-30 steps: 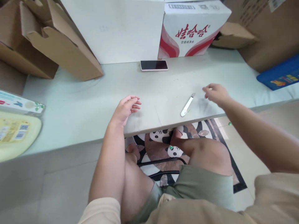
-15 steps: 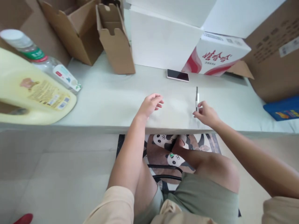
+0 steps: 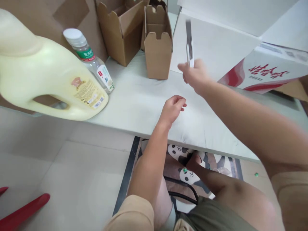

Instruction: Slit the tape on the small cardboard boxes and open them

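Knife lifted from over the near part of the table by the right hand

Since half a second ago it has been carried forward and leftward. It is now gripped in the fingers, its grey end pointed away from the person, with a large white box seen behind it. Left of the right hand, a small brown box is stood upright, its top open, and to its left a wider brown box is placed. Closer to the person, the left hand is held with fingers loosely curled; whether the table is touched by it cannot be told. Farther left, a clear bottle with a white cap is set beside a large pale yellow jug. At the right, a red-and-white printed box is seen beyond the right forearm. Under the table, a panda-patterned mat is laid.
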`<state>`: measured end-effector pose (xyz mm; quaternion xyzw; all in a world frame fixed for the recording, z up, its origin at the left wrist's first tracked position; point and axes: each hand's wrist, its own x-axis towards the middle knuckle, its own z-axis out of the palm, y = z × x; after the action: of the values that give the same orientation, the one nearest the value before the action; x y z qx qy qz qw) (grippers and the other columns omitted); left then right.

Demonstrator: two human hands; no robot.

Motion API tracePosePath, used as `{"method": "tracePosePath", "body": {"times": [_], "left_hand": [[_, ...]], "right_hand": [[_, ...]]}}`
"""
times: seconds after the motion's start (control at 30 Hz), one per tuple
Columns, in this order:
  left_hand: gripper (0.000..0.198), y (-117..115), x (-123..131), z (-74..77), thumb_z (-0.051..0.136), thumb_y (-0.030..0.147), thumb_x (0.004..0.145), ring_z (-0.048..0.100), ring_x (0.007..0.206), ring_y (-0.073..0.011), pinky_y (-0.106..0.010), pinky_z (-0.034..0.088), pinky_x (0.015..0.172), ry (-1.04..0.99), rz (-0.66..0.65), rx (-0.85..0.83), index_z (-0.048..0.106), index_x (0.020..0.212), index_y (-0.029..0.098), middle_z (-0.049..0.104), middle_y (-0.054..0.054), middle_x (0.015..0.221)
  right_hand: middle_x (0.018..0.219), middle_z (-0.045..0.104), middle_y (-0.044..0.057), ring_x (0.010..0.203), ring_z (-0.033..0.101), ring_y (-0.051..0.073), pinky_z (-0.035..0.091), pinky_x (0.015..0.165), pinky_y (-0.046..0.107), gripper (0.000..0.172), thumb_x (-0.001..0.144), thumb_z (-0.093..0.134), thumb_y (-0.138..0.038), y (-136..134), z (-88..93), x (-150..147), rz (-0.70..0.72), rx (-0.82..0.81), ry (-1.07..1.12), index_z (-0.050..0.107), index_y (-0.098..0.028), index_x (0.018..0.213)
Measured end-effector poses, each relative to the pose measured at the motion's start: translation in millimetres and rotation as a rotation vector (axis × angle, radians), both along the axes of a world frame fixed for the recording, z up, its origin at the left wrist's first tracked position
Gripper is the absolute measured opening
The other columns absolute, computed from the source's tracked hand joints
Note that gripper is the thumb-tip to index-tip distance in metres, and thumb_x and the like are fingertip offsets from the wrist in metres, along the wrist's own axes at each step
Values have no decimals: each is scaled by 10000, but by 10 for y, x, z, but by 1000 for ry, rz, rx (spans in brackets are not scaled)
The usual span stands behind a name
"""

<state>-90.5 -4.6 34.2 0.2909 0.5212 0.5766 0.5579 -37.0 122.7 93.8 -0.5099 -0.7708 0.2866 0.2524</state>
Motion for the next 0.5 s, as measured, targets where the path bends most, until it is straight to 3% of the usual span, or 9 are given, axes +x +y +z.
{"method": "tracePosePath", "body": {"times": [0.1,0.2,0.3,0.4,0.5], "left_hand": [[162,22,-44,-23,601,274,871,575,716,-128,-308,465,792,3,33,-23,568,732,198,652,-28,828],[186,40,-57,-51,600,290,883,575,713,-120,-302,461,791,12,37,-15,560,726,199,651,-20,827],[185,55,-38,-65,587,295,893,576,719,-119,-296,466,794,38,23,-4,559,736,200,651,-20,829],[151,76,-15,-83,583,267,888,581,731,-126,-289,473,778,51,48,4,549,755,203,637,-18,810],[53,76,-34,-107,557,224,894,601,802,-141,-287,487,808,92,276,48,536,846,213,617,-19,843]], "right_hand": [[694,504,-62,677,593,69,532,958,455,204,939,422,-247,139,173,-392,120,147,-57,585,-129,974],[886,575,-55,953,703,142,470,1036,522,359,923,421,-209,258,289,-615,128,142,-161,479,-143,1271],[941,592,-24,1052,708,211,476,993,539,326,907,415,-181,314,333,-666,94,119,-237,488,-99,1214],[914,628,-16,905,717,161,528,935,475,219,900,443,-172,282,307,-528,74,139,-178,543,-87,1076],[836,645,-17,702,653,75,548,901,381,190,887,438,-152,141,240,-144,51,167,-118,611,-96,942]]}}
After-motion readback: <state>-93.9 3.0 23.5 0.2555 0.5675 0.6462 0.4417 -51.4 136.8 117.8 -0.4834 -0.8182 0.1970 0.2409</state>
